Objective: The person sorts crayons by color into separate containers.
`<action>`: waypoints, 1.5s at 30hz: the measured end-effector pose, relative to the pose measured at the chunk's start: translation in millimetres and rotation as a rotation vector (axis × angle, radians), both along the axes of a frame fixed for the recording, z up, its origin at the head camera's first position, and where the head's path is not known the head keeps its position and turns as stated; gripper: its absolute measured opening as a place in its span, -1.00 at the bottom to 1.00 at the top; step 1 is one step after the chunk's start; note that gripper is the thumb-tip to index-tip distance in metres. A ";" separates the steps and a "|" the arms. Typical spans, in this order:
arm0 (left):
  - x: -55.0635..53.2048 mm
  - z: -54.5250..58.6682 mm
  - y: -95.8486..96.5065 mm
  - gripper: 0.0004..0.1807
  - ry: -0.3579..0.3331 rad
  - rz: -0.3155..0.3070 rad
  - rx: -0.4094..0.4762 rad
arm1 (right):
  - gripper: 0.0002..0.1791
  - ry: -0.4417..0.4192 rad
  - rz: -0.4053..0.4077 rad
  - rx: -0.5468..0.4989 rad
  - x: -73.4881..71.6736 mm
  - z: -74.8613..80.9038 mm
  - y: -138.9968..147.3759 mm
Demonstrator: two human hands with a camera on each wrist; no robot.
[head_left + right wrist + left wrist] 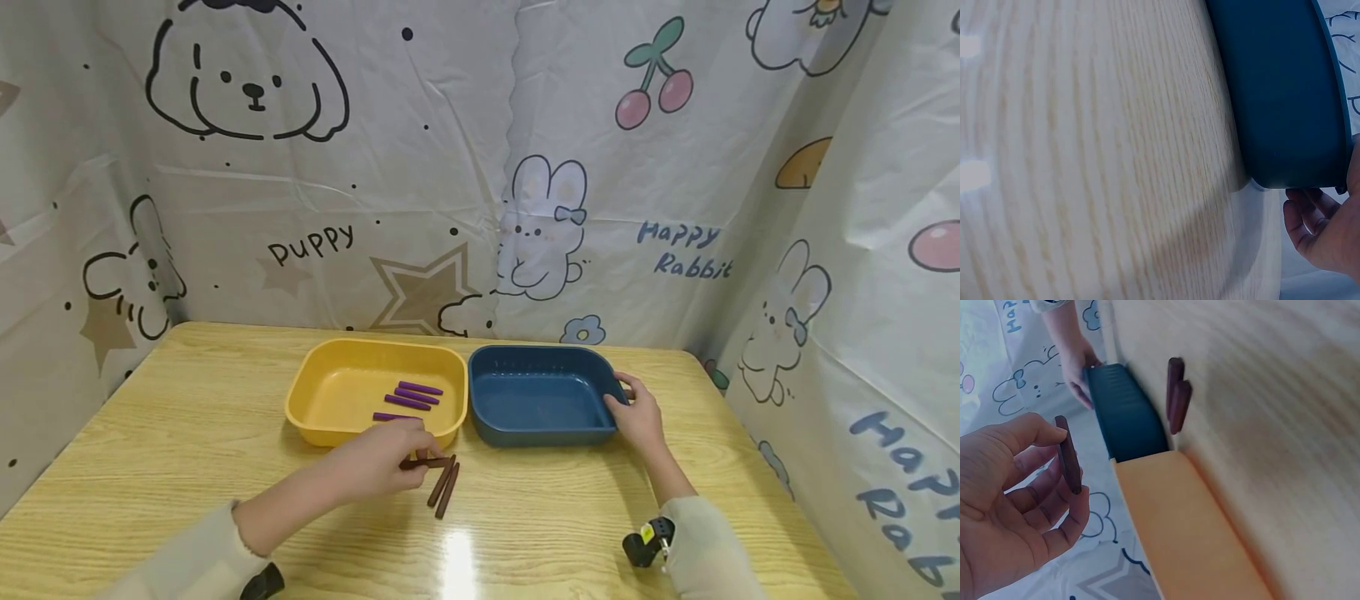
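My left hand (378,458) pinches a brown crayon (1069,455) between thumb and fingertips, just in front of the yellow bin (318,396). Two more brown crayons (447,492) lie side by side on the table, right beside that hand. Inside the yellow bin are several purple crayons (408,402), the nearest partly hidden by the left hand. At the right end of the blue bin (536,404), my right hand (641,417) grips the rim, thumb at the inner edge and fingers outside. No crayons show inside the blue bin.
The two bins stand side by side, touching, near the back of the wooden table (187,417). A printed curtain (420,167) hangs close behind and along both sides. Dark camera mounts (649,542) sit at the wrists.
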State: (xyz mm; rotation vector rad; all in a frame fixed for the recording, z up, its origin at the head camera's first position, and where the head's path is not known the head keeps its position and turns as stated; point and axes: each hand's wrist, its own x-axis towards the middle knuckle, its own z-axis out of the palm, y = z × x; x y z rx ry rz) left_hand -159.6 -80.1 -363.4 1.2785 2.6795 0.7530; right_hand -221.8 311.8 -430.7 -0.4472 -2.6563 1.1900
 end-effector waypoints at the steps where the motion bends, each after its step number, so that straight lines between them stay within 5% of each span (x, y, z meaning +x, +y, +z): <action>1: -1.2 1.9 0.9 -0.80 0.003 0.003 -0.001 | -0.46 0.000 0.000 0.000 0.2 0.2 -0.3; 12: -19.0 15.7 13.3 -0.85 0.097 0.004 -0.018 | -0.46 0.004 -0.012 -0.007 1.0 2.3 -3.0; 23: -27.6 29.5 21.9 -0.84 0.064 0.055 0.007 | -0.47 0.019 -0.021 -0.020 1.3 0.7 -2.6; 45: -57.0 38.9 47.5 -0.81 0.021 0.089 -0.049 | -0.47 0.031 -0.026 -0.048 3.0 1.2 -4.8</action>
